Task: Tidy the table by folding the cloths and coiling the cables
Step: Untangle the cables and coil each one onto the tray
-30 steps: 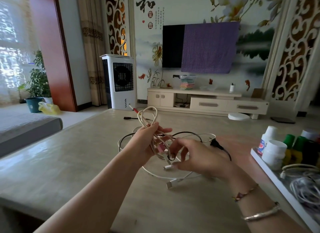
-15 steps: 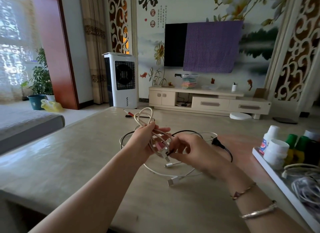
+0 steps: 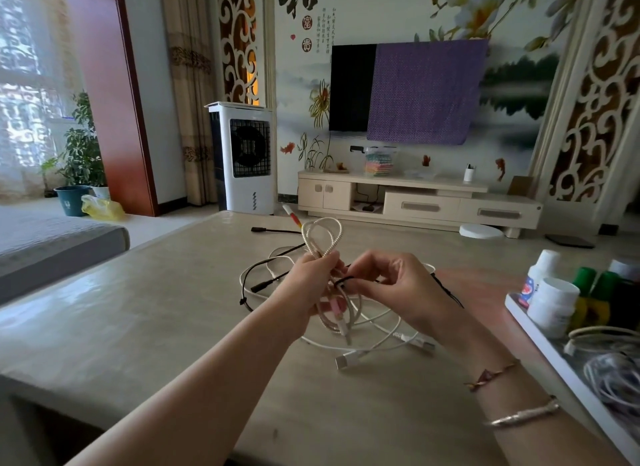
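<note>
My left hand (image 3: 308, 289) grips a coiled beige braided cable (image 3: 322, 235) above the table; its loops stick up over my fingers and its pink-tipped end hangs below. My right hand (image 3: 398, 285) pinches a thin black tie (image 3: 343, 281) that runs across the coil's middle. Under both hands a white cable (image 3: 377, 341) with USB plugs lies loose on the beige table (image 3: 138, 320). A black cable (image 3: 258, 275) loops on the table to the left of my hands.
A white tray (image 3: 554, 358) at the right table edge holds white bottles (image 3: 552, 304), green-capped bottles and coiled pale cables (image 3: 613, 375). Another black lead with red and yellow plugs (image 3: 277, 228) lies at the far edge. A grey sofa sits left.
My right hand rose from the table to the coil's middle and now pinches the black tie there. My left hand lifted the coil slightly.
</note>
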